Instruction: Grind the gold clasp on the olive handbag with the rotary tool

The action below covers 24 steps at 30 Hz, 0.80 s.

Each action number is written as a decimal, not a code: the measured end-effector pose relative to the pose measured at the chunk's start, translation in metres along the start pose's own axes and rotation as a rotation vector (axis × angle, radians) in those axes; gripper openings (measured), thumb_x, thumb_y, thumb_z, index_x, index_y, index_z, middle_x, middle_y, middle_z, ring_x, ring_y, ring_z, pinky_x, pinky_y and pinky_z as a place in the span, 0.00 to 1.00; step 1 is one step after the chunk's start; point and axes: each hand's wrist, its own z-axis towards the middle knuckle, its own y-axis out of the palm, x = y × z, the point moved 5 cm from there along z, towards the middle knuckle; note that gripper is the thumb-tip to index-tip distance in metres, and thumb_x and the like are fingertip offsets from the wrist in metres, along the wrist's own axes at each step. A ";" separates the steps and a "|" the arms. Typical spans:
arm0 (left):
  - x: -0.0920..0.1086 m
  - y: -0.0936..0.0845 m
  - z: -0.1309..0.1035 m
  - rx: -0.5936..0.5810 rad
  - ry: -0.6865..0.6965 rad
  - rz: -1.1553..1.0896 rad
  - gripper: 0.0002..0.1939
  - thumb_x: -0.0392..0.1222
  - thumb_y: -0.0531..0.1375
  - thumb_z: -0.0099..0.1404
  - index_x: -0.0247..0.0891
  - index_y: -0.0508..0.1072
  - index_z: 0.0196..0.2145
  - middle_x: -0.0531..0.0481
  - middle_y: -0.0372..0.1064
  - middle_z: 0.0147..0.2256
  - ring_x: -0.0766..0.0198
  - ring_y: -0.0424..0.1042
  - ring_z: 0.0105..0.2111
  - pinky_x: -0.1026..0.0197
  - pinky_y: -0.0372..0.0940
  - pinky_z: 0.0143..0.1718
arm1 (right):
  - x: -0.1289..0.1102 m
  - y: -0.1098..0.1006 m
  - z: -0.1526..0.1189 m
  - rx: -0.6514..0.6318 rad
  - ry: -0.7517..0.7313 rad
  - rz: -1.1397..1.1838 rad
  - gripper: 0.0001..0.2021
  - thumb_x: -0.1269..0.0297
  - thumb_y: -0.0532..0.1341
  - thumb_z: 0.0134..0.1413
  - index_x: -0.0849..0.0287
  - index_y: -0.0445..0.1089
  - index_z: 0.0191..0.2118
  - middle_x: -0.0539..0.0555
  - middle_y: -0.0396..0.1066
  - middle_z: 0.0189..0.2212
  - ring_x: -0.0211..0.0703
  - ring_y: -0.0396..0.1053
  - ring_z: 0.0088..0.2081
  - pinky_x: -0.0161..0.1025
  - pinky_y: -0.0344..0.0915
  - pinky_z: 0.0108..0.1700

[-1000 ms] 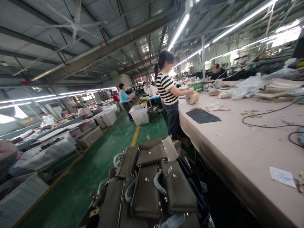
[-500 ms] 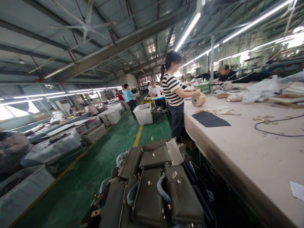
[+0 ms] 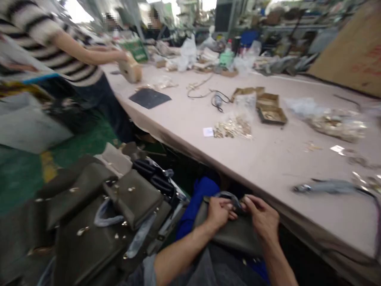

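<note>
A dark olive handbag point(image 3: 235, 237) rests on my lap, over blue cloth point(image 3: 196, 204). Its handle point(image 3: 229, 196), wrapped in clear plastic, arches up between my hands. With curled fingers, my left hand point(image 3: 219, 214) grips the bag near the handle's left side. My right hand point(image 3: 263, 216) pinches the handle's right end between thumb and fingers, where a small shiny piece shows. Blur hides the finer detail at the fingertips. To my left lies a pile of similar handbags point(image 3: 89, 226) with metal fittings and plastic-wrapped handles.
A long cloth-covered table point(image 3: 190, 119) runs along my right. On it lie a grey corded tool point(image 3: 330, 186), small metal parts point(image 3: 233, 128), an open box point(image 3: 270, 113) and a dark panel point(image 3: 150, 98). A person in a striped top point(image 3: 59, 47) handles a roll point(image 3: 131, 71).
My view has swung right and down from the wide workshop to the table and my lap. Both my hands and the handbag they hold are now in sight.
</note>
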 end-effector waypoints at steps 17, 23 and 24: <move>-0.009 0.022 -0.007 -0.231 0.138 -0.023 0.19 0.46 0.63 0.63 0.27 0.81 0.45 0.38 0.78 0.35 0.60 0.79 0.27 0.61 0.77 0.32 | 0.023 -0.021 -0.020 -0.177 0.126 0.018 0.20 0.48 0.67 0.54 0.62 0.79 0.42 0.58 0.76 0.30 0.49 0.74 0.31 0.41 0.72 0.35; -0.010 0.019 -0.007 -0.276 0.156 -0.006 0.18 0.45 0.62 0.64 0.29 0.81 0.46 0.38 0.78 0.37 0.60 0.79 0.29 0.61 0.77 0.34 | 0.023 -0.016 -0.019 -0.154 0.035 -0.057 0.17 0.50 0.67 0.55 0.61 0.79 0.40 0.57 0.77 0.33 0.48 0.74 0.33 0.41 0.71 0.38; -0.011 0.019 -0.007 -0.283 0.155 0.000 0.18 0.45 0.62 0.64 0.29 0.80 0.46 0.38 0.78 0.37 0.60 0.79 0.30 0.61 0.77 0.34 | 0.023 -0.016 -0.019 -0.143 0.023 -0.069 0.17 0.50 0.67 0.55 0.60 0.79 0.40 0.57 0.77 0.34 0.48 0.74 0.34 0.41 0.71 0.38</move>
